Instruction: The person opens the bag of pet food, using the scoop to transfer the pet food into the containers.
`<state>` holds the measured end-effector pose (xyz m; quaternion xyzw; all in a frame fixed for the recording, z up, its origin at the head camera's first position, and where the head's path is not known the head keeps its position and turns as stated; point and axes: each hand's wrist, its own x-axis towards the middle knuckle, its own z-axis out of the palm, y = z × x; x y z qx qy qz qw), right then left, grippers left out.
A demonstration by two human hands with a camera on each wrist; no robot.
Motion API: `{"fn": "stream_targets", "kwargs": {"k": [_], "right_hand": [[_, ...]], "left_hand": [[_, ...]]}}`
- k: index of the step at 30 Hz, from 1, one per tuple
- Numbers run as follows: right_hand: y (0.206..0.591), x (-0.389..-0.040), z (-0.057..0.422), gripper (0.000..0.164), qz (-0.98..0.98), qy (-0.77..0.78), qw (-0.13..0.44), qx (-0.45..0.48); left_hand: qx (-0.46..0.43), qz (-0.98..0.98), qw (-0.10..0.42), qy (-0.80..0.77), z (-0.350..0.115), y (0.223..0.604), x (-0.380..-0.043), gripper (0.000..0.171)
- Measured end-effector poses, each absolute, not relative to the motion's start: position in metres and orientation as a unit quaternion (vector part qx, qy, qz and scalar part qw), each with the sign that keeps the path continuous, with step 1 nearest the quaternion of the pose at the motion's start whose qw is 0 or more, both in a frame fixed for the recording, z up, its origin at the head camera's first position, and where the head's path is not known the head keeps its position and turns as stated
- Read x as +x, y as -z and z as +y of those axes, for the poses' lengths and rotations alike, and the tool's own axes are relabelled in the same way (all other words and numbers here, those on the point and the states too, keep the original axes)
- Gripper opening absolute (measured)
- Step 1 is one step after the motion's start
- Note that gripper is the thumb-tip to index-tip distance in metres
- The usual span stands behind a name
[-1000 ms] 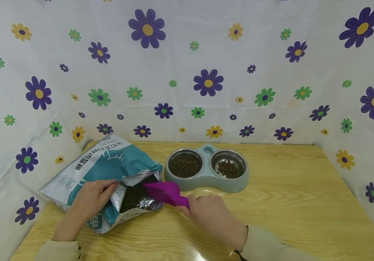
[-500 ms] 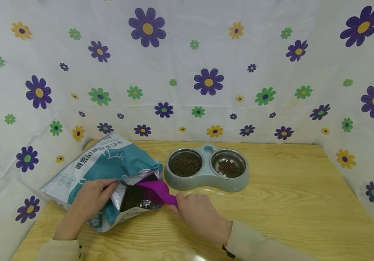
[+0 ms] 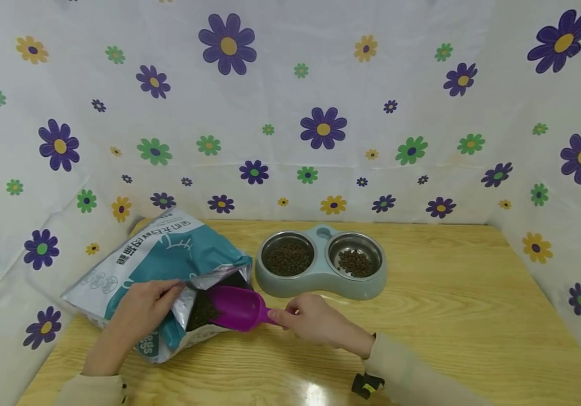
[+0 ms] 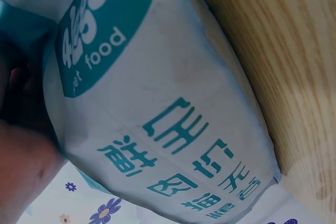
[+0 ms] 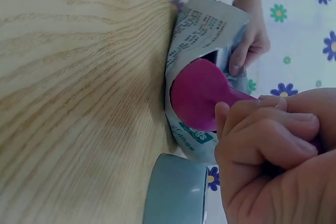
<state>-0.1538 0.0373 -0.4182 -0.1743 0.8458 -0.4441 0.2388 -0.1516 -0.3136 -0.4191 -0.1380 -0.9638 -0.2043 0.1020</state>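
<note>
A teal and white pet food bag [image 3: 168, 254] lies on its side at the left of the table, its mouth facing right. My left hand [image 3: 144, 307] pinches the upper edge of that mouth; in the left wrist view only part of the hand [image 4: 26, 166] shows beside the bag [image 4: 142, 103]. With curled fingers my right hand [image 3: 315, 321] grips the handle of a magenta scoop [image 3: 242, 308]. The scoop's front end is inside the bag mouth, at the brown kibble [image 3: 201, 310]. From the right wrist view, the scoop [image 5: 199, 95] covers much of the opening.
Behind my right hand stands a blue-grey double feeder [image 3: 320, 282] with two metal bowls. Its left bowl holds more kibble [image 3: 288, 259] than its right one, where a small heap [image 3: 355, 263] lies. Flowered white cloth [image 3: 270, 113] surrounds the wooden table [image 3: 452, 304].
The scoop has moved left, deeper into the bag mouth, and has turned so its hollow side faces up. My right hand has rolled over with it. The left hand stays on the bag.
</note>
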Motion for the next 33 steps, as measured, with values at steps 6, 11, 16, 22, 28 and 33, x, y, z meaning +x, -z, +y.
{"fn": "stream_targets", "kwargs": {"k": [6,11,16,22,28,33], "right_hand": [[0.422,-0.157,0.053,0.055,0.78,0.519,0.328,-0.119],[0.427,-0.156,0.066,0.059,0.745,0.549,0.362,-0.113],[0.43,-0.155,0.074,0.059,0.736,0.554,0.374,-0.104],[0.431,-0.155,0.075,0.06,0.74,0.547,0.375,-0.109],[0.429,-0.155,0.073,0.059,0.75,0.535,0.371,-0.118],[0.425,-0.156,0.075,0.059,0.761,0.521,0.369,-0.117]], "left_hand": [[-0.133,-0.966,0.1,0.197,-0.314,0.418,-0.152,0.024],[-0.129,-0.97,0.097,0.18,-0.314,0.416,-0.156,0.021],[-0.136,-0.974,0.08,0.162,-0.312,0.412,-0.163,0.017],[-0.153,-0.978,0.043,0.136,-0.304,0.404,-0.174,0.025],[-0.171,-0.977,0.081,0.094,-0.301,0.403,-0.18,0.04],[-0.147,-0.976,0.101,0.126,-0.311,0.397,-0.177,0.028]]}}
